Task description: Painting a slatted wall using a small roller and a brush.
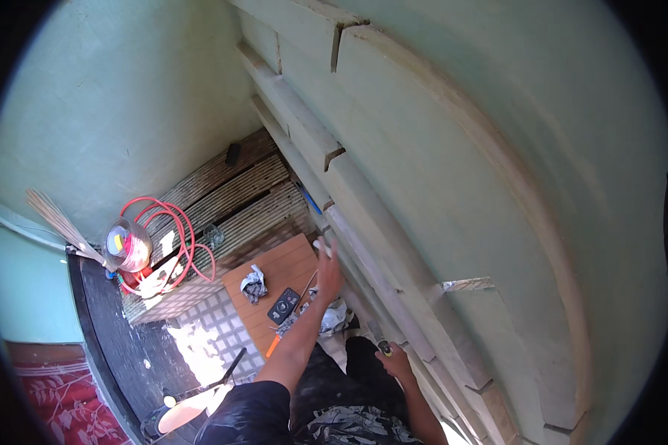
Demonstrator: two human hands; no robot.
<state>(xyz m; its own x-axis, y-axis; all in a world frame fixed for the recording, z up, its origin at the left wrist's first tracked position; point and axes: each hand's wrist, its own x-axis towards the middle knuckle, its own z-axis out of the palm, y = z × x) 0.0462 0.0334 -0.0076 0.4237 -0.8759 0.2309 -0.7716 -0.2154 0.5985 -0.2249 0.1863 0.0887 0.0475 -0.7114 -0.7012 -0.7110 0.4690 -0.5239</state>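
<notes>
My left hand (329, 276) reaches over the far right part of a brown wooden board, close to the pale green wall (416, 193). Its fingers are stretched out and look whitish at the tips; I see nothing held in them. Lower right, beside my leg, my right hand (395, 362) is closed round a small hand tool (384, 347) with a dark and yellowish handle end. The tool's working end is hard to make out. Below my left hand lies the brown board (260, 326), bearing a crumpled paper (253, 284) and a black device with round buttons (283, 305).
Stepped ledges (297, 107) run along the wall. At left, a ribbed wooden bench (230, 182) carries a red hose (191, 222) and a clear tub (130, 245). Thin sticks (56, 215) lean near the tub. More crumpled paper (337, 317) lies by my left forearm.
</notes>
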